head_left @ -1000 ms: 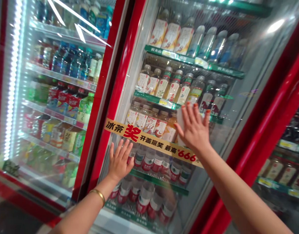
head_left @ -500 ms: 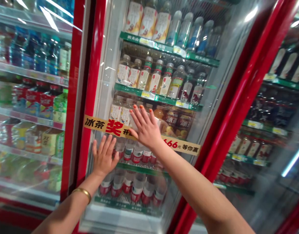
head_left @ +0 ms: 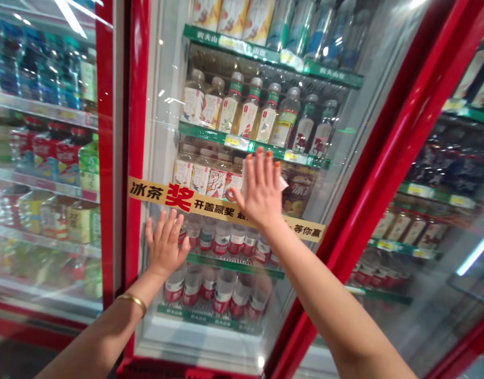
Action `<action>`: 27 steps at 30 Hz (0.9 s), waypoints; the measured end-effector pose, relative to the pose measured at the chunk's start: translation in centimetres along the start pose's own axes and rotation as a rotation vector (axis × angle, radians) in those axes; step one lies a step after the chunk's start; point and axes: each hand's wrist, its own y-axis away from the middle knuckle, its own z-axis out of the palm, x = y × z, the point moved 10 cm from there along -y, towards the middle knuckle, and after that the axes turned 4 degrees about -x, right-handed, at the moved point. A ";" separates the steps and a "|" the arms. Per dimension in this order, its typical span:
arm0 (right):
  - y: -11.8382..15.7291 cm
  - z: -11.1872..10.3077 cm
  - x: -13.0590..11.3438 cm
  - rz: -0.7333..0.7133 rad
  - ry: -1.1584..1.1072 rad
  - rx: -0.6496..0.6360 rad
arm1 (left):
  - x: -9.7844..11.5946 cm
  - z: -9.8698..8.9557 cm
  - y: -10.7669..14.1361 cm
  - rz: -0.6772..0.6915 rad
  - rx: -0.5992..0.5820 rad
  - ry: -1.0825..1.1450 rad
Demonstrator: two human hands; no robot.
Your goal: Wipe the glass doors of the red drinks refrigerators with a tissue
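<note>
My left hand [head_left: 165,245] lies flat with spread fingers on the glass door [head_left: 158,137] of a drinks fridge, just below a yellow promotional strip [head_left: 186,200] with Chinese text. A gold bangle [head_left: 131,302] circles that wrist. My right hand [head_left: 261,192] presses a white cloth [head_left: 245,179] against the same glass, just above the strip's right part. The cloth shows at the palm's edges, and its material is hard to tell. Behind the glass stand rows of bottled drinks [head_left: 242,110] on green-edged shelves.
A glossy red door frame [head_left: 138,131] borders this door on the left. Similar fridge doors with stocked shelves stand on both sides: one [head_left: 48,158] to the left, another [head_left: 423,210] to the right. Dark floor [head_left: 12,360] shows at the bottom left.
My right hand has slid upward on the glass, from over the strip to above it, carrying the cloth. The fridge door sits further left in the picture. My left hand stays below the strip.
</note>
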 end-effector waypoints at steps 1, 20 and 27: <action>1.5 1.2 -3.3 -0.108 -0.037 -0.042 | -0.1 0.0 0.0 0.002 0.000 0.000; 9.0 3.8 -4.7 0.023 -0.074 0.005 | 0.0 -0.2 -0.2 0.028 0.011 0.012; 19.5 4.8 -1.6 -0.037 -0.006 -0.021 | -0.5 0.2 0.1 0.002 -0.009 0.013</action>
